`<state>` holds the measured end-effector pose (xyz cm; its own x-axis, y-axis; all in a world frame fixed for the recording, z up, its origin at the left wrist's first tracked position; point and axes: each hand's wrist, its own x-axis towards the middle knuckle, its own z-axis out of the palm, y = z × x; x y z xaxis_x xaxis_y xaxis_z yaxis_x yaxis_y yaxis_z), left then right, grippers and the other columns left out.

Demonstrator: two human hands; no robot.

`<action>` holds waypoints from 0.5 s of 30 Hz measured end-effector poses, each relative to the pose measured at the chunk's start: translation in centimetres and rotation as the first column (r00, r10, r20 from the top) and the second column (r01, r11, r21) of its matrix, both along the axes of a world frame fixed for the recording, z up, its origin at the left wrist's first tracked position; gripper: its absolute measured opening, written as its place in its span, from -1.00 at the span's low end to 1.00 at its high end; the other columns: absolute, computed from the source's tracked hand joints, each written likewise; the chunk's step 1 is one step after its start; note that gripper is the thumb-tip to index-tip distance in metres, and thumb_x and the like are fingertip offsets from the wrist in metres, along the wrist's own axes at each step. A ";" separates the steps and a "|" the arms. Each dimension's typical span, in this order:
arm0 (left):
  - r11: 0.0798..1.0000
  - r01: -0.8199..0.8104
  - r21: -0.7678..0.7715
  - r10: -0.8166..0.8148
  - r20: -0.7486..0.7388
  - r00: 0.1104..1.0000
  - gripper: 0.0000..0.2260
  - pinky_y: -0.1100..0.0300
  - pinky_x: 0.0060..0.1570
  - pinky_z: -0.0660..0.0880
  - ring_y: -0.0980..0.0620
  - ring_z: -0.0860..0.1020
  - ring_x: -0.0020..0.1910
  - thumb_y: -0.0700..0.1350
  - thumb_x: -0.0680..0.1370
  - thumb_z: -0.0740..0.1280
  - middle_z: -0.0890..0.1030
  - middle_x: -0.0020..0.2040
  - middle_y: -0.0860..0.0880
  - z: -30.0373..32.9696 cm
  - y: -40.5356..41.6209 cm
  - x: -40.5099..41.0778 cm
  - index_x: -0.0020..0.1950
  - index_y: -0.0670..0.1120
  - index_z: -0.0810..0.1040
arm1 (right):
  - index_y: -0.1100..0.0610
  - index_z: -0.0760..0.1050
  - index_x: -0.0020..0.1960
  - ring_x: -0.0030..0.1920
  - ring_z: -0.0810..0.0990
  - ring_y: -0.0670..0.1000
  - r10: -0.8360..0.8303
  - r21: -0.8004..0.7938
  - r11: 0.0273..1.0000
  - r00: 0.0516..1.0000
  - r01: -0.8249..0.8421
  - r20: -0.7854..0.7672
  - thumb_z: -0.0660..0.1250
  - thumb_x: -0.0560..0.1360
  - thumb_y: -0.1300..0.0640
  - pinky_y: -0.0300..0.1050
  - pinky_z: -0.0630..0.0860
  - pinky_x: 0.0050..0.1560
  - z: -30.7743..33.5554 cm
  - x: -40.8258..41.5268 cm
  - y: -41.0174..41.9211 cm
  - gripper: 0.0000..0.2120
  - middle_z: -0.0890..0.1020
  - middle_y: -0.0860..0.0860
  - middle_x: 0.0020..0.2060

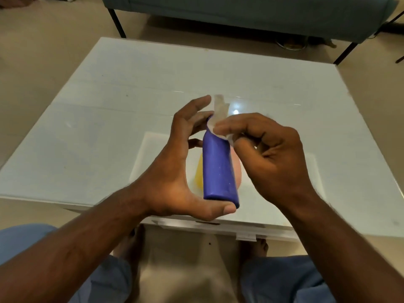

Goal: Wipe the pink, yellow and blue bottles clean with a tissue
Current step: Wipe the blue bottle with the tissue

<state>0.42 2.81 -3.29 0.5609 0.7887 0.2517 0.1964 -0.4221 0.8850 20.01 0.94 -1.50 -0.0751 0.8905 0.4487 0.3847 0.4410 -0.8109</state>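
Blue bottle [218,167] held up above near-centre of white table [109,106], tilted, base toward camera, neck pointing far. Left hand [175,171] grips it: thumb under base, fingers up by neck on left side. Right hand [269,154] pinches tissue [219,110] against bottle's shoulder/neck, fingers curled round the wad; tissue end sticks up past the neck. Yellow bottle [199,173] and pink bottle [237,171] sit on table directly behind blue one, mostly hidden, yellow left, pink right; can't tell if they touch. Sofa [240,12] on far side of table.
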 end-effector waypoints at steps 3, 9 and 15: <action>0.997 -0.053 -0.051 0.057 0.077 0.995 0.25 -0.17 0.39 0.47 -0.16 0.38 0.51 0.18 0.18 0.65 0.28 0.55 -0.09 0.2 0.4 -0.2 0.63 -0.08 -0.07 | 0.07 0.63 -0.03 -0.08 0.69 -0.06 0.046 -0.039 0.998 0.993 -0.050 -0.109 0.25 0.50 0.23 -0.25 0.60 -0.01 0.5 -0.2 -0.6 -0.80 0.69 -0.12 -0.14; 0.989 -0.112 -0.095 0.126 0.146 0.981 0.20 -0.24 0.34 0.51 -0.14 0.41 0.49 0.39 0.23 0.55 0.30 0.54 0.00 1.0 0.7 -0.7 0.63 0.01 -0.06 | 0.01 0.61 0.29 -0.06 0.63 -0.01 -0.081 -0.207 0.977 0.988 0.052 -0.132 0.25 0.46 0.31 -0.19 0.67 -0.06 0.6 -0.2 -0.2 -0.53 0.61 -0.09 -0.06; 0.989 -0.072 -0.128 0.090 0.145 0.985 0.21 -0.28 0.34 0.49 -0.18 0.39 0.50 0.36 0.23 0.56 0.28 0.55 -0.03 0.9 0.3 -0.7 0.63 -0.02 -0.07 | -0.03 0.63 0.02 -0.05 0.68 -0.09 -0.038 -0.177 0.984 0.990 0.014 -0.134 0.31 0.51 0.28 -0.31 0.60 -0.08 0.8 -0.6 -0.2 -0.75 0.68 -0.05 -0.05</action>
